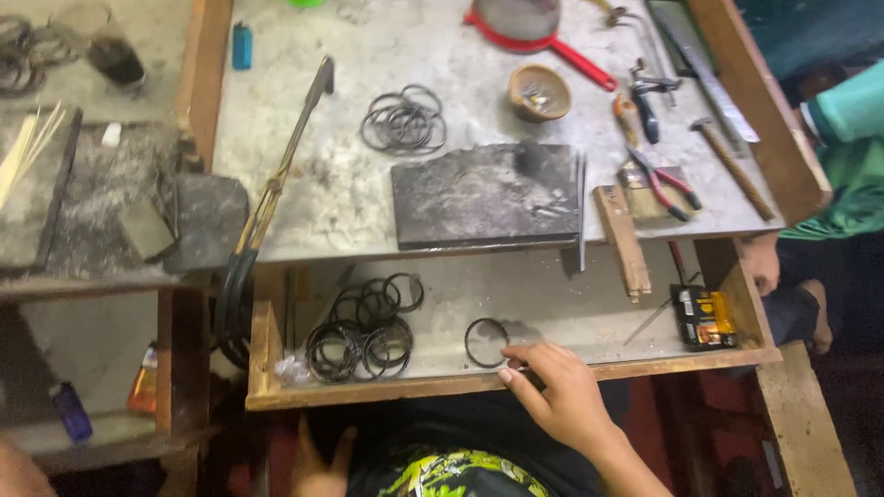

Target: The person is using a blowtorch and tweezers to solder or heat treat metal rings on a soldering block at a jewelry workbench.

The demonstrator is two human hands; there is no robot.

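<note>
While the right hand (557, 396) reached over the drawer's front edge (645, 366), its fingers (517, 366) were loosely spread and empty; the single ring (485, 341) lay just beside them, best pinched by its rim.

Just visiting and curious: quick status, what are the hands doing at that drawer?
Right hand at the drawer's front edge, fingertips by a single dark ring, grip unclear. Left hand low, open, empty. Pile of rings alongside, nothing blocking.
</note>
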